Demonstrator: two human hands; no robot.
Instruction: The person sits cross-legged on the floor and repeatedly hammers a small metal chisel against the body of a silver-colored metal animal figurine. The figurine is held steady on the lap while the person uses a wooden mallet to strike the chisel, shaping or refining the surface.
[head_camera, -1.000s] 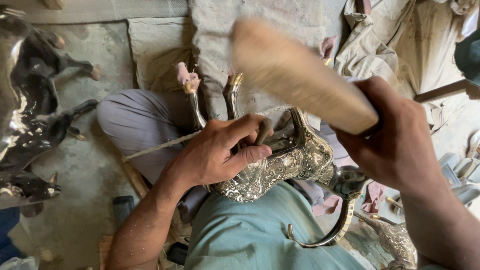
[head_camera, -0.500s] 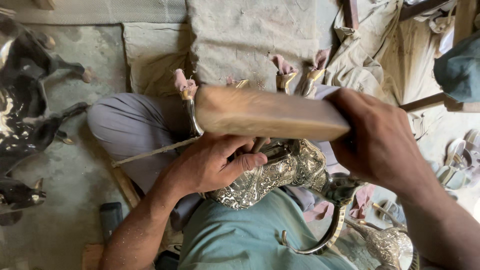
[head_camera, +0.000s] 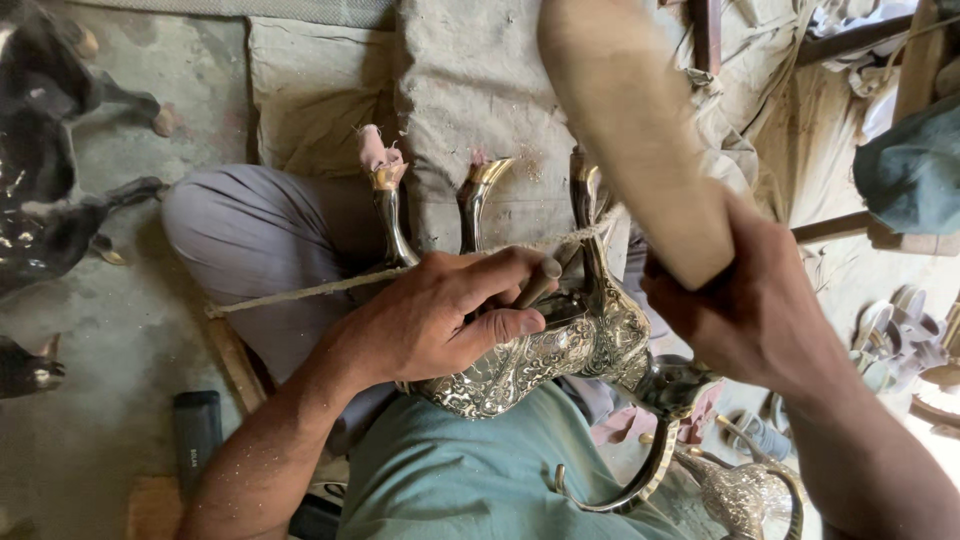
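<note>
Dusty concrete floor (head_camera: 110, 320) and worn grey sacking (head_camera: 470, 90) fill the background of the head view, with dark metal animal figures (head_camera: 40, 190) lying at the left edge. An ornate engraved metal figurine (head_camera: 545, 350), silvery with brass-tipped legs pointing away from the person, rests upside down on the lap, against the green shirt (head_camera: 470, 480). A rough cord (head_camera: 300, 290) runs across its legs and over the grey trouser knee. The left hand (head_camera: 440, 320) lies on the figurine's body, fingers curled tightly round a small punch (head_camera: 540, 282) that it presses to the metal. The right hand (head_camera: 750, 310) is clenched round the lower end of a thick wooden mallet (head_camera: 630, 130), which is raised above the figurine and tilted away. Another engraved piece (head_camera: 745, 495) sits near the right knee.
</note>
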